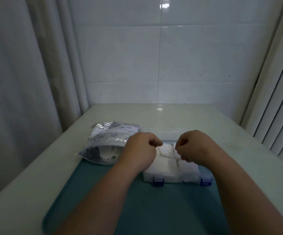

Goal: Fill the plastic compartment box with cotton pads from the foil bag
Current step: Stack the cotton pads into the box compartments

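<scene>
The clear plastic compartment box (171, 177) with blue latches stands on a teal mat, its compartments holding white cotton pads. Both hands hover over its far side. My left hand (139, 148) and my right hand (193, 146) each pinch an edge of a white cotton pad (167, 150) held between them above the box. The foil bag (108, 141) lies to the left of the box, its mouth open toward me, with more white pads visible inside. The box's far compartments are hidden behind my hands.
The teal mat (103, 200) covers the near middle of a pale table (35, 167). A tiled wall stands behind, a curtain hangs at the left and vertical blinds at the right.
</scene>
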`<action>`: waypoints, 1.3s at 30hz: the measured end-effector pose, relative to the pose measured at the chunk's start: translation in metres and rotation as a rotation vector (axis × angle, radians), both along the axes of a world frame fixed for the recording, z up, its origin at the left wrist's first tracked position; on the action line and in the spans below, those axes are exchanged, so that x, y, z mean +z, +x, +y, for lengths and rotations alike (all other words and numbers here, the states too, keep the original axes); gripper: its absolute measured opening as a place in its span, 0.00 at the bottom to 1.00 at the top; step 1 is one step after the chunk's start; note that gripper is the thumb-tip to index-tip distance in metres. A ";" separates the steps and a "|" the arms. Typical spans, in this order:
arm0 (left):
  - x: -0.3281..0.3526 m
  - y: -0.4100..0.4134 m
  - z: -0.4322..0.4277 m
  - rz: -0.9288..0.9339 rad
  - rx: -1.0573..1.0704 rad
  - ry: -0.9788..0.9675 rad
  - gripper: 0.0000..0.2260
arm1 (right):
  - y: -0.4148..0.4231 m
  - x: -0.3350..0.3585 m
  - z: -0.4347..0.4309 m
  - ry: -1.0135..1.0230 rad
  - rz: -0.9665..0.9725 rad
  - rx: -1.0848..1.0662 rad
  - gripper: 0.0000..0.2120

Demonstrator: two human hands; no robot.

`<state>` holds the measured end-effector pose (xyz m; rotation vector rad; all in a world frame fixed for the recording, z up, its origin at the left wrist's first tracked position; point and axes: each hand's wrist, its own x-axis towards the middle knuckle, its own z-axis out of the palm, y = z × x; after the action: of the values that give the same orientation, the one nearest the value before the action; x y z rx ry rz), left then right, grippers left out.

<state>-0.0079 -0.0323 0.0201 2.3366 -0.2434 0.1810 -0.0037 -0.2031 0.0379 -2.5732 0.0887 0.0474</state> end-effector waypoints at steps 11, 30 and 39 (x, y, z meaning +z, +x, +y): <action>-0.004 0.026 0.107 -0.218 0.524 -0.008 0.10 | 0.026 -0.011 0.083 0.070 -0.195 0.088 0.10; -0.016 0.026 0.135 -0.101 0.503 -0.552 0.27 | 0.026 -0.029 0.101 0.318 -0.228 0.071 0.17; -0.007 0.023 0.138 -0.190 0.409 -0.930 0.25 | 0.020 -0.019 0.096 0.514 -0.121 0.007 0.22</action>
<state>0.0151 0.1057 0.0126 1.4134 0.2059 0.5800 0.0161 -0.1071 0.0194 -2.0577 0.0177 -0.0738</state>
